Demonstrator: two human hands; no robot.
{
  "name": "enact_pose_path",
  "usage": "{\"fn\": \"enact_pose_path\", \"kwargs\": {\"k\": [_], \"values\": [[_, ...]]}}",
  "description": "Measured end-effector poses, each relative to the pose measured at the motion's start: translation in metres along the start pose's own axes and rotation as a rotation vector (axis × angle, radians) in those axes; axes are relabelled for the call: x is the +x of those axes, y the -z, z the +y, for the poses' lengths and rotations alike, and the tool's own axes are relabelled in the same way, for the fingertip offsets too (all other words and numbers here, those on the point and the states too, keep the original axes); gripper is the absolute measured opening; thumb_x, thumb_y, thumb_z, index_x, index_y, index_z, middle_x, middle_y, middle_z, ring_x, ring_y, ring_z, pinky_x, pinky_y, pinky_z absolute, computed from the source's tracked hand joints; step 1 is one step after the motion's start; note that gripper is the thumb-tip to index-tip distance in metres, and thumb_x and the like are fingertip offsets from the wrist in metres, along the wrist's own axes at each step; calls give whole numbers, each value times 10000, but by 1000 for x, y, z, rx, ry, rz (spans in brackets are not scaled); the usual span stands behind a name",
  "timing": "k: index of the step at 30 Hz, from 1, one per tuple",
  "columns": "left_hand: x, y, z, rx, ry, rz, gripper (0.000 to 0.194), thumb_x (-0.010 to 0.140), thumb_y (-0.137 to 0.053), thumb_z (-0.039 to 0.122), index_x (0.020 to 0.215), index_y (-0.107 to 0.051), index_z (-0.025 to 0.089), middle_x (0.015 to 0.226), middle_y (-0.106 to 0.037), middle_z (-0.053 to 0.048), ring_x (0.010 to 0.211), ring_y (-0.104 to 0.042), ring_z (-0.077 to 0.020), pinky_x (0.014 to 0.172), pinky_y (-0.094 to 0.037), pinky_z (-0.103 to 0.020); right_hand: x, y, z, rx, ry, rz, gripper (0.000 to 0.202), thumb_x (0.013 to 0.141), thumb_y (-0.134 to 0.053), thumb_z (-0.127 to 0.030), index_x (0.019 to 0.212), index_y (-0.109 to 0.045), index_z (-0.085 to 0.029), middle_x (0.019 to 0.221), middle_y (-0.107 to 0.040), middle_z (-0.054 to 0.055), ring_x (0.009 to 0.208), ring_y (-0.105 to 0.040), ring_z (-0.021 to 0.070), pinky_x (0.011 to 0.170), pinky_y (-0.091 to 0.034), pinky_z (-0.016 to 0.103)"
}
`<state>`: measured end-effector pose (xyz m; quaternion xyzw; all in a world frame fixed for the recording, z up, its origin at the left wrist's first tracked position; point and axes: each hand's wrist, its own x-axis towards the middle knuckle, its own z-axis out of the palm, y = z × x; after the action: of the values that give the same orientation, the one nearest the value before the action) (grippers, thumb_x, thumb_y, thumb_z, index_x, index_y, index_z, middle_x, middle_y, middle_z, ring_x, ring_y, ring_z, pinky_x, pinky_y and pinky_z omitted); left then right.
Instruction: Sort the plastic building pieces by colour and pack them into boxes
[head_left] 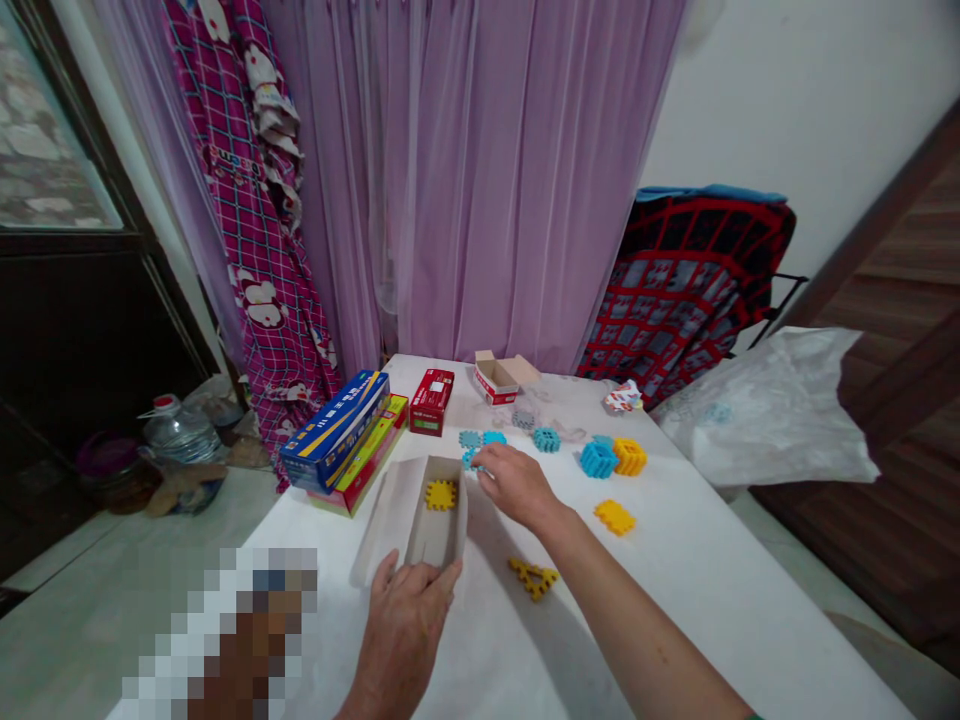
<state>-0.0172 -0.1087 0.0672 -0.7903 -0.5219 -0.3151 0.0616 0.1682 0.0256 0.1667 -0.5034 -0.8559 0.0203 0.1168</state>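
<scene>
The fingers of the right hand [517, 485] curl narrowly around a small blue toothed plastic tile [470, 459], just beside the far end of an open white cardboard box [420, 510]. The left hand [405, 612] rests on the box's near end, fingers spread flat, steadying it. One yellow toothed tile [441, 494] already lies inside the box. Much remains loose on the white counter [675, 580]: a yellow triangular tile [534, 577], a yellow square tile [615, 516], a blue cube [598, 458] touching a yellow cube [630, 456], and more blue tiles [547, 438]. Further left lie a long blue carton [336, 428] and a red carton [430, 401]; their printing is too small to read.
</scene>
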Motion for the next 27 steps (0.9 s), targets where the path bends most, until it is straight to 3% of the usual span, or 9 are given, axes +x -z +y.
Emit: {"fn": "enact_pose_path", "kwargs": {"k": [7, 12, 17, 22, 27], "values": [[0, -1, -4, -5, -31, 29, 396, 927, -443, 125, 1234, -610, 311, 815, -669, 46, 764, -644, -130, 1048, -298, -436, -42, 16, 70, -22, -277, -59, 299, 917, -468, -204, 1088, -713, -225, 1159, -708, 47, 1078, -630, 200, 915, -447, 305], [0, -2, -8, 29, -56, 23, 395, 908, -467, 135, 1221, -624, 316, 821, -682, 37, 767, -645, -131, 1037, -325, -411, -81, 9, 95, 15, -367, -106, 303, 894, -518, -280, 1140, -690, -239, 1182, -700, 46, 1052, -646, 198, 903, -451, 307], [-1, -2, -9, 31, -62, 2, 394, 909, -457, 122, 1230, -610, 293, 822, -685, 39, 771, -647, -134, 1023, -312, -414, -105, -1, 92, 59, -522, -135, 460, 867, -559, -394, 1290, -594, -215, 1263, -654, 93, 1048, -652, 231, 890, -464, 339], [-2, -2, -12, 37, -68, -27, 365, 926, -440, 139, 1206, -621, 287, 838, -690, 39, 782, -655, -137, 1025, -303, -415, -119, -22, 74, 63, -588, -16, 545, 837, -596, -429, 1333, -545, -209, 1326, -601, 108, 1192, -573, 255, 983, -432, 361], [-1, -1, -22, 53, -129, -77, 389, 935, -449, 179, 1271, -585, 320, 847, -701, 43, 791, -665, -137, 1012, -325, -397, -119, -40, 58, 29, -599, 75, 575, 818, -618, -414, 1352, -519, -222, 1354, -565, 103, 1211, -546, 246, 989, -426, 339]]}}
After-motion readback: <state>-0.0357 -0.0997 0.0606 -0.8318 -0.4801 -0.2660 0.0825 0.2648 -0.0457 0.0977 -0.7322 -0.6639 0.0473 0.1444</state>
